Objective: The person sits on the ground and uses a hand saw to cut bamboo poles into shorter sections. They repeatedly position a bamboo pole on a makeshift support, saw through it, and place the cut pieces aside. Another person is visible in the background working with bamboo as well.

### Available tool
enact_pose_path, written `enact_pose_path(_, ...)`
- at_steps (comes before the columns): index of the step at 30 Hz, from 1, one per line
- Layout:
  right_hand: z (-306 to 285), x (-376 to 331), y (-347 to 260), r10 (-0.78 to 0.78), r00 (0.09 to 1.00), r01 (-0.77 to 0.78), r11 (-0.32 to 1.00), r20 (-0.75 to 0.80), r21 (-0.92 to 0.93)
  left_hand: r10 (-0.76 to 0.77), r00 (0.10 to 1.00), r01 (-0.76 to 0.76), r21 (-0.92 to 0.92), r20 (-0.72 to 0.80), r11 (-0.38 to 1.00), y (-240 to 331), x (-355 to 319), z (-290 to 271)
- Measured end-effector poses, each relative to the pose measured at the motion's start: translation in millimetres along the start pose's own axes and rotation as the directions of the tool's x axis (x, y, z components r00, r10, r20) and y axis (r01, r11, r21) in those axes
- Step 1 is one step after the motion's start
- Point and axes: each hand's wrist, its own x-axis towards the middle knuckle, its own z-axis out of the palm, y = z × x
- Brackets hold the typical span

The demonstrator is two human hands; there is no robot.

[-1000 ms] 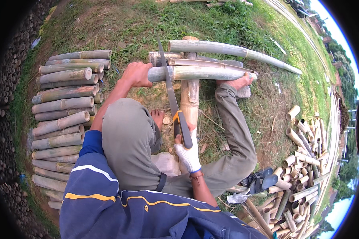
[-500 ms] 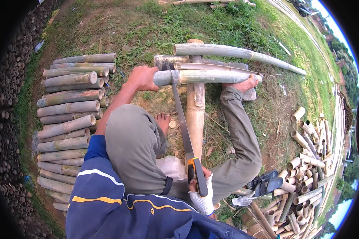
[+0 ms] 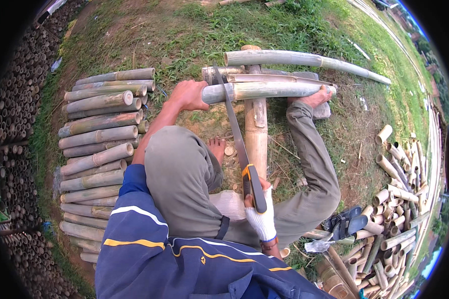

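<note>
The bare left hand (image 3: 187,95) grips the left end of a bamboo pole (image 3: 269,90) lying crosswise on an upright post (image 3: 256,124), fingers wrapped around it. The gloved right hand (image 3: 259,214) holds a handsaw (image 3: 234,134) by its handle, blade resting across the pole. A stack of cut bamboo (image 3: 100,144) lies to the left.

Blue jacket; white-gloved right hand (image 3: 261,218)
</note>
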Motion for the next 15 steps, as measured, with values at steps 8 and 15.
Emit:
enact_pose_path(8, 36.5, 86.9, 20.3, -0.028, 0.998, 0.036, 0.987, -0.053, 0.156, -0.028, 0.999, 0.029, 0.063, -0.017, 0.998, 15.3, -0.9, 3.6)
enact_pose_path(15, 58.5, 183.0, 24.2, -0.095, 0.992, 0.116, 0.952, -0.088, 0.283, -0.001, 0.999, 0.000, 0.022, 0.034, 1.000, 26.1, 9.3, -1.8)
